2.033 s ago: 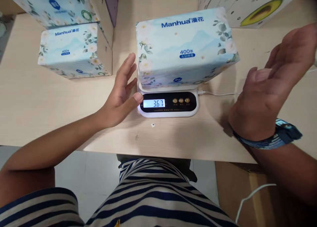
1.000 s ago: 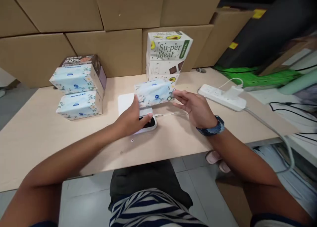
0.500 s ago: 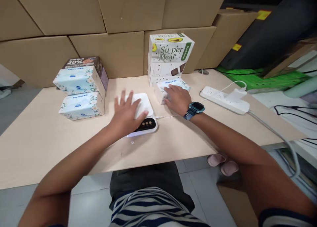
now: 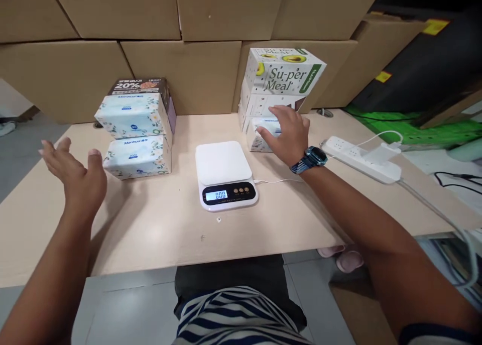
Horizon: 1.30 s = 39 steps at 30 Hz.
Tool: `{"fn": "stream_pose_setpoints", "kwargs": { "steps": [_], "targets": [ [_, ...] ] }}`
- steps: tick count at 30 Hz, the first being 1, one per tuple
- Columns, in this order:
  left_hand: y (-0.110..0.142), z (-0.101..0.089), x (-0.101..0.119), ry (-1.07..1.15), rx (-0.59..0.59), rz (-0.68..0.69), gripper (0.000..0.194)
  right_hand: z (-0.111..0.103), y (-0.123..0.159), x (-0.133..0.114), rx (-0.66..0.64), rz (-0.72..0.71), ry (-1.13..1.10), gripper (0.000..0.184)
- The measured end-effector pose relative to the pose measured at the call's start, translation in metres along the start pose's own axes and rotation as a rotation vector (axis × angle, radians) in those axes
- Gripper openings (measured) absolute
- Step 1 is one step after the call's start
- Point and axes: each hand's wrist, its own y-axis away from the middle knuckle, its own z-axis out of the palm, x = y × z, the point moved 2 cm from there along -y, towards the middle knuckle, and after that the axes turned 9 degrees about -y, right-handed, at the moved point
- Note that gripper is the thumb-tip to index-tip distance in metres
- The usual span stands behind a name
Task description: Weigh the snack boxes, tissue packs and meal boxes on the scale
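My left hand [image 4: 81, 177] is raised at the left with its fingers apart, holding nothing. Beside it stand two packs of tissues, one on the other: the upper pack [image 4: 130, 116] and the lower pack [image 4: 137, 156]. At the right, my right hand [image 4: 289, 134] is in front of a third tissue pack [image 4: 258, 134], thumb and fingers spread; whether it touches the pack I cannot tell. Between the hands lies a white kitchen scale [image 4: 224, 164], its platform bare and its lit display reading 0.00.
Behind the right tissue pack rises a stack topped by a Su-per Meal box [image 4: 284, 74]. A dark box [image 4: 139, 86] stands behind the left packs. A white power strip [image 4: 361, 156] lies at the right. Cardboard boxes [image 4: 181, 76] line the table's back.
My left hand has moved from above the scale to the left, uncovering the display. My right hand has lifted a little, with its fingers raised off the tissue pack's top.
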Motion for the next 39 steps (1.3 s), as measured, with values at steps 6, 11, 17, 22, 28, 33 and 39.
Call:
{"fn": "stream_pose_setpoints", "kwargs": {
  "steps": [6,11,17,22,28,33,39],
  "targets": [
    [0.001,0.010,-0.017,0.116,-0.071,-0.123,0.063,0.003,-0.001,-0.051,0.084,-0.235,-0.254,0.070],
    [0.007,0.011,-0.022,0.411,-0.092,-0.156,0.077,0.025,-0.011,-0.120,-0.248,-0.165,-0.465,0.075],
    [0.001,0.035,-0.025,0.591,-0.198,-0.222,0.089,0.073,-0.012,-0.221,-0.707,-0.350,-0.250,0.068],
    [0.025,-0.005,-0.012,0.676,-0.703,0.030,0.095,0.057,0.008,-0.237,-0.715,-0.522,-0.511,0.065],
    [0.059,-0.028,0.021,0.238,-0.668,0.235,0.119,0.025,0.040,-0.207,-0.736,-0.649,-0.559,0.068],
    [0.061,-0.001,0.020,0.023,-0.630,0.079,0.133,0.042,0.003,-0.169,-0.694,-0.331,-0.502,0.068],
    [0.073,-0.006,-0.017,0.097,-0.554,0.086,0.102,0.059,0.010,-0.179,-0.851,-0.317,-0.423,0.074]
  ]
}}
